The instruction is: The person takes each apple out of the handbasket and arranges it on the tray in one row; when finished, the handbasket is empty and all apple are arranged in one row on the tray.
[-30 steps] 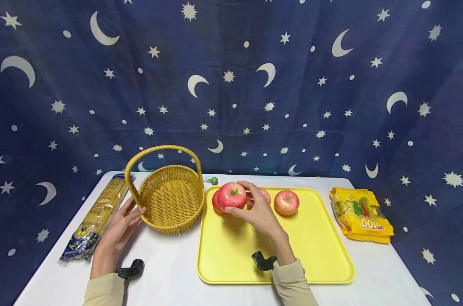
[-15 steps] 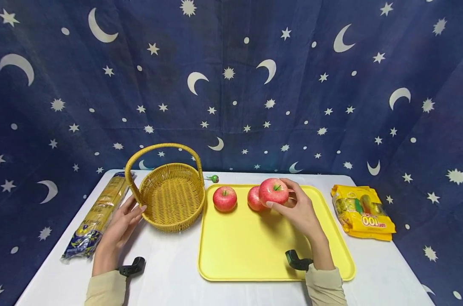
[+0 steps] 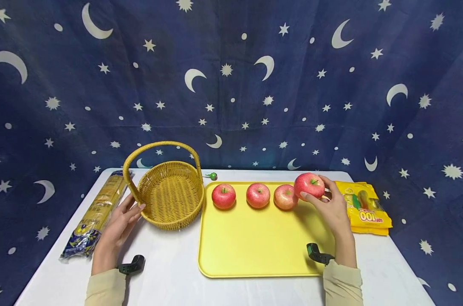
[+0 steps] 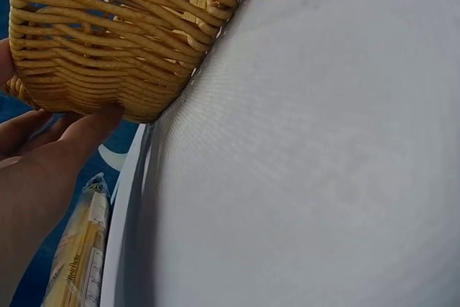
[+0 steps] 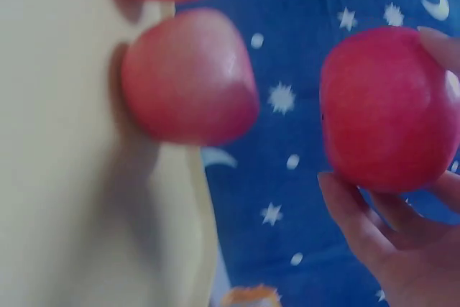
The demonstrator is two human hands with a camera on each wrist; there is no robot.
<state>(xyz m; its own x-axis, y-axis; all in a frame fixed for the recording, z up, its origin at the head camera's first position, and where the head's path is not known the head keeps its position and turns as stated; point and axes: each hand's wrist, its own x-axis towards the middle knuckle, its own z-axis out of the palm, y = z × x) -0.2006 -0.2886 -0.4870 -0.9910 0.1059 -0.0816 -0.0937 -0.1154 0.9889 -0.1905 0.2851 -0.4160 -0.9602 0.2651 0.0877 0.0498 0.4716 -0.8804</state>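
My right hand (image 3: 336, 208) grips a red apple (image 3: 309, 185) above the far right part of the yellow tray (image 3: 254, 255). In the right wrist view its fingers and thumb curve round that apple (image 5: 392, 109). Three more apples stand in a row along the tray's far side: a red one (image 3: 223, 196), another (image 3: 258, 195), and a paler one (image 3: 285, 196) just left of the held apple. My left hand (image 3: 118, 225) holds the left side of a wicker basket (image 3: 172, 195), thumb at the rim; the left wrist view shows fingers against its woven wall (image 4: 122, 48).
A long pack of spaghetti (image 3: 95, 214) lies left of the basket. Behind the tray is a small green-headed item (image 3: 213, 176). A yellow snack package (image 3: 369, 216) sits at the right, partly behind my right hand. A star-patterned cloth (image 3: 231, 85) hangs behind the white table.
My right hand has carried the red apple rightward along the row, from over the left apple to beyond the paler one. My left hand and the basket have stayed in place.
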